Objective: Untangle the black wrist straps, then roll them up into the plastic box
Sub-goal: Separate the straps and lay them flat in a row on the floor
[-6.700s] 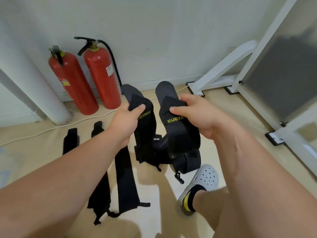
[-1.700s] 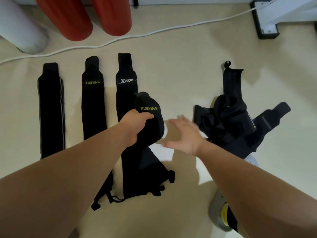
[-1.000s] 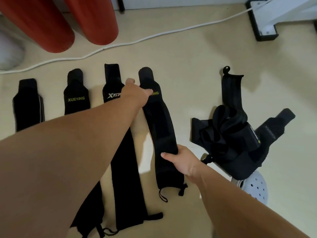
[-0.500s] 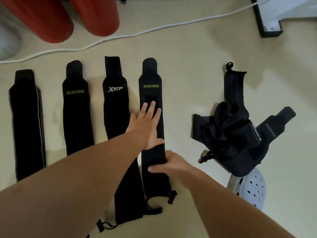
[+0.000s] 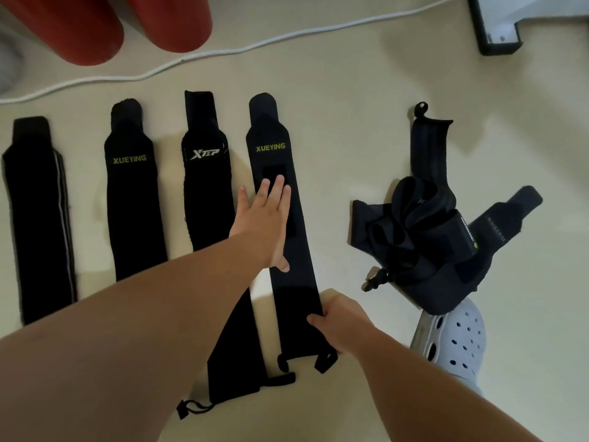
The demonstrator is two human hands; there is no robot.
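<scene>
The XUEYING strap (image 5: pixel 299 266) you are working on is lying flat and straight on the floor (image 5: pixel 334 122), its rounded tab end pointing away from you and its loop end nearest you. Your left hand (image 5: pixel 266 224) is pressing down on its middle, fingers (image 5: pixel 279 186) straight and close together, reaching onto the fastening patch below the lettering. Your right hand (image 5: pixel 339 315) is gripping the strap's right edge close to the near end, thumb on top and the other fingers curled round the cloth.

To its left, three more straps are lying side by side in a row: the XTEP strap (image 5: pixel 207 193), partly hidden by your left forearm, a second XUEYING strap (image 5: pixel 134 212), and a grey-striped strap (image 5: pixel 38 218).

To the right, well apart from the row, the tangled heap (image 5: pixel 424 247) of straps is sitting on the floor, its near edge lying over the toe of your grey clog (image 5: pixel 455 342).

Beyond the row a white cable (image 5: pixel 223 54) is running across the floor, with two red cylinders (image 5: pixel 172 20) behind it and a black-footed white frame (image 5: pixel 500 33) at the far right.
</scene>
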